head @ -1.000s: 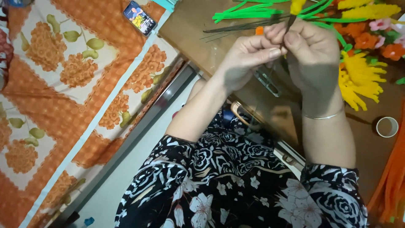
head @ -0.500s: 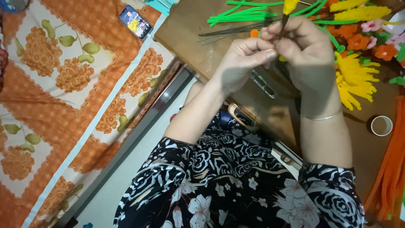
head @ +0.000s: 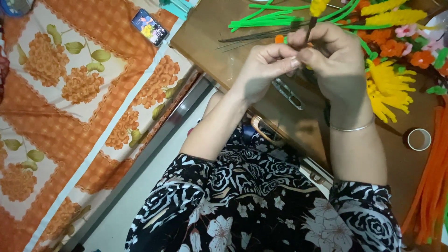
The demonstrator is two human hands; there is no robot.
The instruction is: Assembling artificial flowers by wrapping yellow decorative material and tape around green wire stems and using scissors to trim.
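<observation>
Stem (head: 309, 31), dark and thin with a yellow fuzzy tip, stands upright at the far middle of the wooden table (head: 210, 51), pinched between both hands. Far left on the orange floral cloth (head: 70, 116) lies a phone (head: 149, 26); the left hand (head: 261, 65) has its fingers closed on the stem, the right hand (head: 338, 58) curled tight around it. Right of them lie yellow and orange fuzzy flowers (head: 389, 86), a small tape roll (head: 419, 139) holding nothing visible, and orange pipe cleaners (head: 431, 186).
</observation>
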